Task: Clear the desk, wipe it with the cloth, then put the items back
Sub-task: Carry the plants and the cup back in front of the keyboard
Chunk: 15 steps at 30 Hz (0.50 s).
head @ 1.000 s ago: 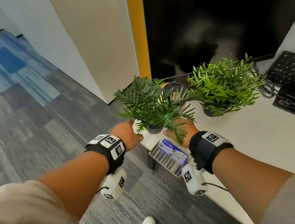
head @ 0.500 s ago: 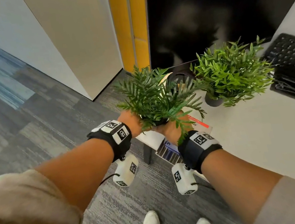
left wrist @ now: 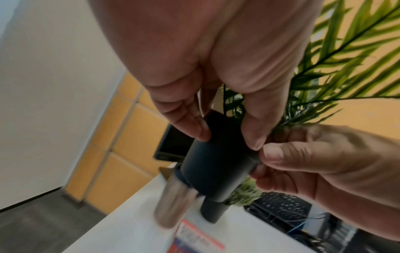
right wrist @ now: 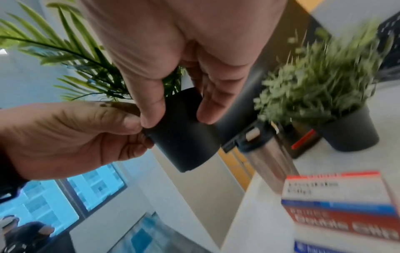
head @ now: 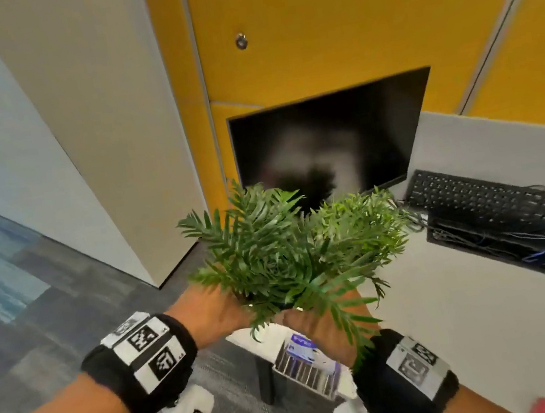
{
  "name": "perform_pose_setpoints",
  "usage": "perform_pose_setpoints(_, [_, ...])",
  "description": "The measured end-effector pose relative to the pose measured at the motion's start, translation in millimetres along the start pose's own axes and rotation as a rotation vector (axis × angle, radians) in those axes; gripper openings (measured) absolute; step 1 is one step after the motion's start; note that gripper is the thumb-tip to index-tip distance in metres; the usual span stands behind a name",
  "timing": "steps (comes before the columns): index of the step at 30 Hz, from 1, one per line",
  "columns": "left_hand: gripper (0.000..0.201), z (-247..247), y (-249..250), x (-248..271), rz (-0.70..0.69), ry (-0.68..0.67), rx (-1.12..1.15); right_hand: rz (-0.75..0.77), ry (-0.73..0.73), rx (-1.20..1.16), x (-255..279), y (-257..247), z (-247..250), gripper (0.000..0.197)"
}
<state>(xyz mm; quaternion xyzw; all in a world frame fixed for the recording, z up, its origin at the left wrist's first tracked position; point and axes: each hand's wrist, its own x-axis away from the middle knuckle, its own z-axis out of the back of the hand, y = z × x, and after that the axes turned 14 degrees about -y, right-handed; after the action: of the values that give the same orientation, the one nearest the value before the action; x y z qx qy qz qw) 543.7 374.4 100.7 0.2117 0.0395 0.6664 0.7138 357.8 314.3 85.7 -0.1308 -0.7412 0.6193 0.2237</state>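
Wrist views first, nearest in: gripping the small black pot from both sides. Left hand pinching the upper wall with thumb and fingertips, right hand curled round the rim opposite. Holding it in the air, slightly tilted, off the desk and near its corner, with palm-like fronds fanning up over both wrists.

Just beyond, on the white top: a steel flask, a box with red and blue bands, a second potted plant in a grey pot. Farther back, a black keyboard beside a tangle of cables, then a dark monitor against yellow panels.

Judging progress: early in the clearing stage. One plant in hand and off the surface. Flask, box, other plant and probably keyboard left to remove. No wiping begun, no cloth plainly in sight, putting-back entirely ahead.

As for writing: lettering on the box too blurred to read. Likewise on a blue-and-white packet in the rack below the desk edge. Only square black-and-white code tags on the wristbands, no legible words.
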Motion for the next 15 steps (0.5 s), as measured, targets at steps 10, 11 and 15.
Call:
perform_pose_setpoints(10, [0.03,56.1,176.3,-119.3,-0.214,0.023,0.077,0.098,0.613,0.765,123.8,-87.9,138.1,0.027])
perform_pose_setpoints(11, [0.031,55.1,195.2,-134.7,-0.219,0.039,0.111,0.087,0.64,0.786,132.3,-91.7,156.5,0.027])
perform_pose_setpoints(15, [0.03,35.8,253.8,-197.1,-0.205,0.044,0.114,-0.026,0.738,0.697,152.2,-86.5,232.4,0.034])
